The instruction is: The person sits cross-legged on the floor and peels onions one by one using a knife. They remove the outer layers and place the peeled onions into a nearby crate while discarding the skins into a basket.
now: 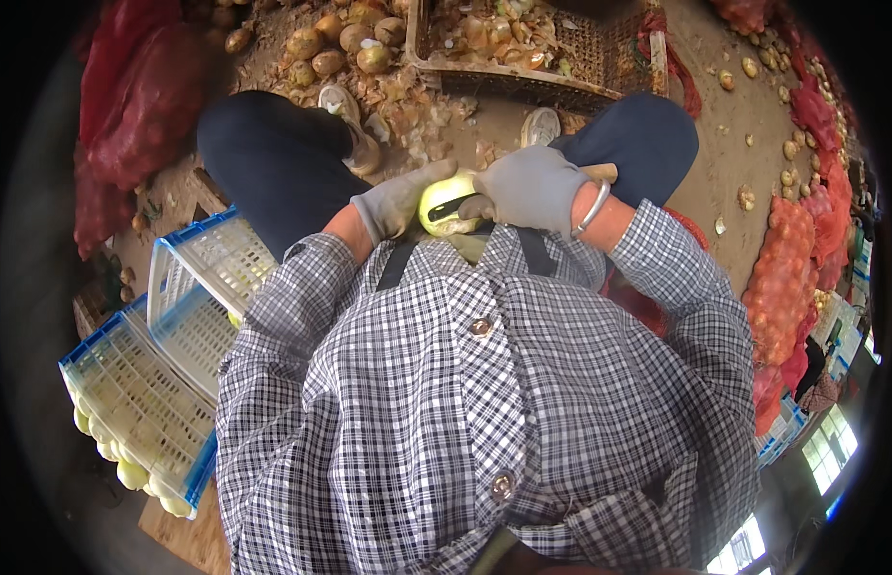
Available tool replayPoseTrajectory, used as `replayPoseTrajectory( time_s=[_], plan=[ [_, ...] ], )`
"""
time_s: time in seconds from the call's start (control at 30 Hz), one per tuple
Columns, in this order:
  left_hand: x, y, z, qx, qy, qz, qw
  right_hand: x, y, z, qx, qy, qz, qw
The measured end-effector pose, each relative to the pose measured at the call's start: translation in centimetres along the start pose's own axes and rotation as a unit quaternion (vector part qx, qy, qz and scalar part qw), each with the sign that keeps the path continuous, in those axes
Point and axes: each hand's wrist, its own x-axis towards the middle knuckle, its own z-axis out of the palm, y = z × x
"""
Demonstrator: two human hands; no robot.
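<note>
Between my knees is a peeled, pale green onion (438,190), held from the left side by my gloved left hand (395,201). My right hand (535,187), also in a grey glove, grips a knife whose wooden handle (602,172) sticks out past the wrist. A dark blade (449,208) lies against the onion's near face. The right thumb rests at the blade and onion. Most of the knife is covered by the right hand.
Unpeeled onions (331,50) and loose skins lie on the dirt floor ahead. A crate (518,72) of skins stands beyond my feet. Plastic baskets (144,366), one with peeled onions, are at left. Red mesh sacks (151,93) and onion-filled sacks (780,280) flank both sides.
</note>
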Motion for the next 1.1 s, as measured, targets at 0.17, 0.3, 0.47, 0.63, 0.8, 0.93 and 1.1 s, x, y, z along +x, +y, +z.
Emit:
replayPoseTrajectory(
  time_s=[0.17, 0.3, 0.47, 0.63, 0.8, 0.93, 1.1],
  plan=[
    [0.0, 0.4, 0.7, -0.007, -0.018, -0.010, 1.000, 0.1, -0.5, 0.8, -0.023, 0.009, -0.003, 1.000],
    [1.1, -0.2, -0.4, -0.013, 0.025, -0.035, 0.999, -2.0, 0.0, 1.0, -0.001, -0.041, 0.035, 0.999],
    [0.5, -0.2, 0.5, -0.024, 0.003, 0.029, 0.999, -1.8, 0.5, 2.5, 0.047, 0.001, 0.040, 0.998],
    [-0.4, -0.4, 1.0, 0.037, -0.007, 0.103, 0.994, -0.8, 0.5, 3.2, 0.045, 0.028, 0.019, 0.998],
    [-0.7, -1.1, 0.4, -0.089, -0.076, 0.174, 0.978, -2.9, 0.3, 2.8, 0.025, -0.037, 0.035, 0.998],
    [-3.6, 0.2, 3.1, 0.146, -0.008, 0.341, 0.929, -5.6, 1.8, 2.1, 0.109, 0.063, 0.057, 0.990],
    [-8.9, 2.1, 6.4, 0.417, 0.110, 0.432, 0.792, -4.7, 4.2, 3.3, 0.406, 0.419, 0.027, 0.812]
  ],
)
